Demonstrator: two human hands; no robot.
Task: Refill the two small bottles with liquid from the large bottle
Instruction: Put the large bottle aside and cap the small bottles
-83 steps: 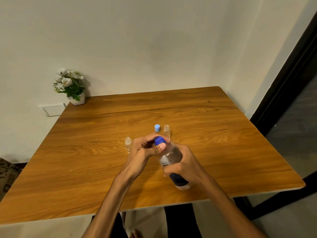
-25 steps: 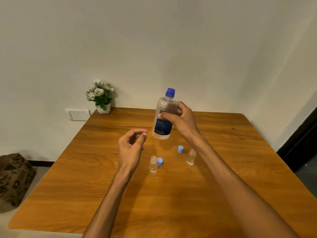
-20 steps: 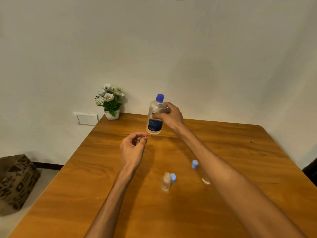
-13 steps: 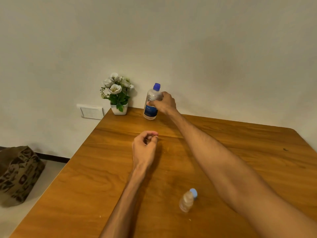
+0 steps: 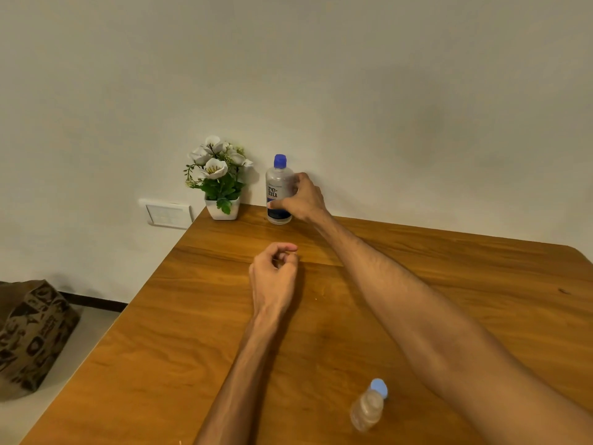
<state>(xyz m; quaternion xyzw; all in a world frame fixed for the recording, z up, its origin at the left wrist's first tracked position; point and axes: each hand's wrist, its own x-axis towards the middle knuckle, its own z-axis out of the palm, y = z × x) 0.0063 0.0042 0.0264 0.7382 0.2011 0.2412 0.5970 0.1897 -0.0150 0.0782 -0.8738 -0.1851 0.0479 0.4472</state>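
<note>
The large clear bottle (image 5: 278, 191) with a blue cap and blue label stands upright at the table's far edge by the wall. My right hand (image 5: 303, 200) reaches far forward and wraps around its right side. My left hand (image 5: 274, 274) hovers over the middle of the table, fingers curled loosely with nothing in them. One small clear bottle (image 5: 366, 410) stands uncapped near the front, with a light blue cap (image 5: 379, 387) lying just behind it. My right forearm hides the other small bottle and its cap.
A white pot of white flowers (image 5: 221, 184) stands just left of the large bottle at the far corner of the wooden table (image 5: 192, 332). A wall switch plate (image 5: 167, 215) sits beyond the table's left edge. A patterned brown bag (image 5: 30, 332) rests on the floor at left.
My right hand carried the capped large bottle from above the small bottles to the far edge beside the flower pot and stood it on the table. My left hand stayed curled over the table's middle.
</note>
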